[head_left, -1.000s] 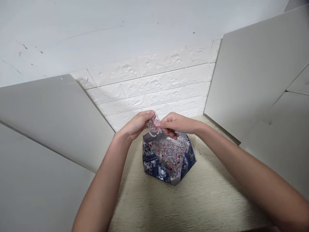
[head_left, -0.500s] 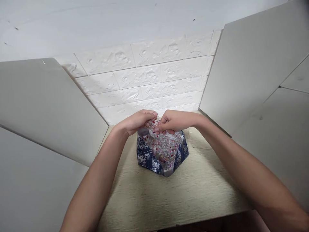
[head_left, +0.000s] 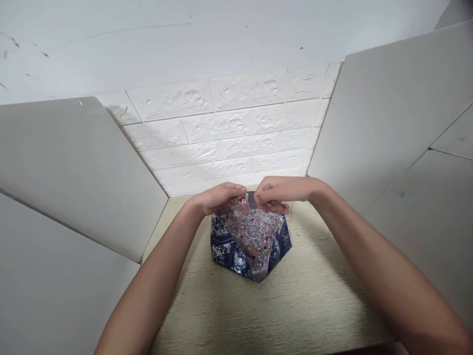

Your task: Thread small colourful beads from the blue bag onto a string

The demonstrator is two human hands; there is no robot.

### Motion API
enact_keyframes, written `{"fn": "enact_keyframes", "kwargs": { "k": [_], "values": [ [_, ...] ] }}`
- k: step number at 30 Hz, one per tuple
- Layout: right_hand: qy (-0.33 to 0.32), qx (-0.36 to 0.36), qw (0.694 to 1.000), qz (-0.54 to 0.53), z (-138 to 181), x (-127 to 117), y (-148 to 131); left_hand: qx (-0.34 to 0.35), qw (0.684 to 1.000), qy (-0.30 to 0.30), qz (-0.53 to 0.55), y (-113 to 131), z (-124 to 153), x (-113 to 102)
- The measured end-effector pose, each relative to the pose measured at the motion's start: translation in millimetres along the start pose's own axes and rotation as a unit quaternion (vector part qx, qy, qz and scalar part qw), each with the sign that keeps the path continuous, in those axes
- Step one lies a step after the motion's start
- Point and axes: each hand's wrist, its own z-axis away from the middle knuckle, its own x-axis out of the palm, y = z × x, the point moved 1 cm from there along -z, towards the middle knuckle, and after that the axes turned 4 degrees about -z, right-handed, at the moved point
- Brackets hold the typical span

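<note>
1. The head camera sits above the person's shoulders and looks forward and steeply down along both forearms.
2. It faces the white brick-pattern wall [head_left: 229,123] behind the worktop [head_left: 288,305].
3. It is close in: the left hand [head_left: 221,197], the right hand [head_left: 281,191] and the bag [head_left: 236,252] sit mid-frame.
</note>
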Motion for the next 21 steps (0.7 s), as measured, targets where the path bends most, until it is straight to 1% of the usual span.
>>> {"fn": "enact_keyframes", "kwargs": {
  "k": [3,5,7,10,14,16,18,21],
  "values": [
    [-0.062,0.074,0.995,0.003,-5,5,4,-0.03,0.998,-0.018,-0.054,1,4,6],
    [-0.088,0.097,0.991,-0.011,-9,8,7,-0.026,0.998,-0.021,-0.055,2,9,10],
    [-0.099,0.096,0.99,-0.015,-11,9,10,-0.014,0.999,-0.016,-0.041,2,16,12],
    [-0.092,0.064,0.994,-0.012,-14,8,14,0.014,1.0,-0.009,-0.021,1,30,15],
    [-0.052,-0.016,0.996,-0.065,-18,8,20,0.074,0.996,0.011,0.037,-7,47,23],
    [-0.011,-0.057,0.994,-0.091,-19,12,23,0.104,0.989,0.045,0.094,-14,50,28],
    [0.033,-0.078,0.993,-0.084,-19,18,27,0.135,0.977,0.081,0.142,-21,52,33],
    [0.108,-0.094,0.989,-0.03,-13,30,34,0.167,0.964,0.129,0.163,-30,53,41]
  ]
}}
